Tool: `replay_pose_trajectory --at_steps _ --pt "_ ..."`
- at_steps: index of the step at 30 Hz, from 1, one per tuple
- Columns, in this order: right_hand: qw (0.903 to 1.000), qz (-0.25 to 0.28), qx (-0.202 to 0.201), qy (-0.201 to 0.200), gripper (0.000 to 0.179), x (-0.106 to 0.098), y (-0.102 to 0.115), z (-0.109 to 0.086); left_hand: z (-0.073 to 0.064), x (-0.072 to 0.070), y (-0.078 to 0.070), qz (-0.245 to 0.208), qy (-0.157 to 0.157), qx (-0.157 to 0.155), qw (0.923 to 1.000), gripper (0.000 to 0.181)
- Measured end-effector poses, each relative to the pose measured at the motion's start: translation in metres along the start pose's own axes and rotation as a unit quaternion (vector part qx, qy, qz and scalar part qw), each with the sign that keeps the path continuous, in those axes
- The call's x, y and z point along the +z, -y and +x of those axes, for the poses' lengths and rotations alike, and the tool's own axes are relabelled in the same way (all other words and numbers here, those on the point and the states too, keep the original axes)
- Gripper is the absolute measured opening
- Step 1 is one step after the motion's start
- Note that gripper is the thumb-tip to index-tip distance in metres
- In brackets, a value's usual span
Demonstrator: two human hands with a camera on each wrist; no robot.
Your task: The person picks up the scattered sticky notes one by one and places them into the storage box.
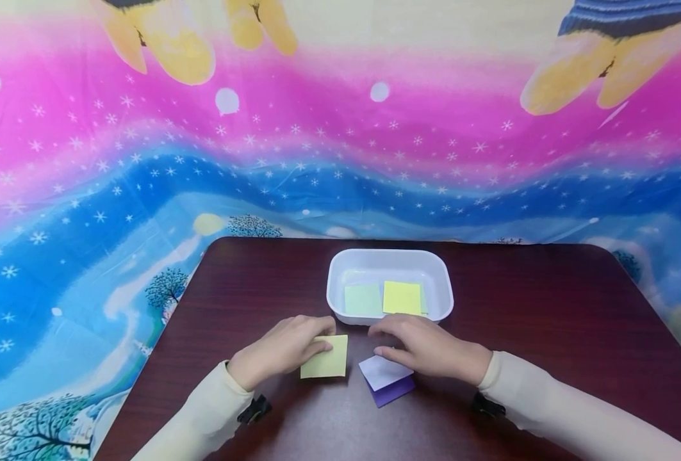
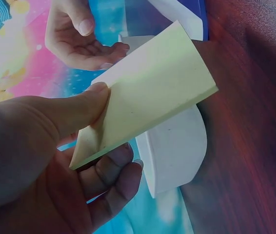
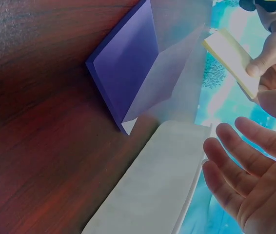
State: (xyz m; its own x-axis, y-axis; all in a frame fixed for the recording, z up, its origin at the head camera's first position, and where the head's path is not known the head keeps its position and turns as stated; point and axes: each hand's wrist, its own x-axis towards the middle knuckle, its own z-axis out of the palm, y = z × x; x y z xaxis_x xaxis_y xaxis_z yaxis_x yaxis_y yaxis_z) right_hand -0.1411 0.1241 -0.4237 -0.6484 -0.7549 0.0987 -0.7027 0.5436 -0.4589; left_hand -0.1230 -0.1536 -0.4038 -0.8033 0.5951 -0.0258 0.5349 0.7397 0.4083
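Observation:
My left hand (image 1: 282, 351) pinches a pale yellow sticky-note pad (image 1: 325, 360), thumb on its face and fingers behind it. The left wrist view shows that pad (image 2: 150, 90) tilted, raised off the table. My right hand (image 1: 429, 346) has relaxed, spread fingers with nothing between them, just in front of the tray. Below its thumb lies a purple sticky-note pad (image 1: 396, 389) on the table. The pad's top sheet (image 1: 383, 371) stands lifted at an angle, showing a lighter lilac side; in the right wrist view this sheet (image 3: 169, 80) is apart from the fingers.
A white plastic tray (image 1: 346, 266) stands beyond both hands. In it lie a pale green note (image 1: 363, 299) and a bright yellow note (image 1: 402, 298), the latter overlapping another greenish piece. Behind the dark wooden table (image 1: 525, 301) hangs a patterned cloth (image 1: 340, 147).

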Motion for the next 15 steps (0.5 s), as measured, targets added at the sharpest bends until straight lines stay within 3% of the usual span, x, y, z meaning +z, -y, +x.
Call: replay_pose_trajectory --at_steps 15 --pt "0.9999 0.003 0.008 -0.009 0.028 -0.0062 0.0003 0.0000 0.0049 -0.0097 -0.0045 -0.016 -0.014 -0.009 0.9997 0.009"
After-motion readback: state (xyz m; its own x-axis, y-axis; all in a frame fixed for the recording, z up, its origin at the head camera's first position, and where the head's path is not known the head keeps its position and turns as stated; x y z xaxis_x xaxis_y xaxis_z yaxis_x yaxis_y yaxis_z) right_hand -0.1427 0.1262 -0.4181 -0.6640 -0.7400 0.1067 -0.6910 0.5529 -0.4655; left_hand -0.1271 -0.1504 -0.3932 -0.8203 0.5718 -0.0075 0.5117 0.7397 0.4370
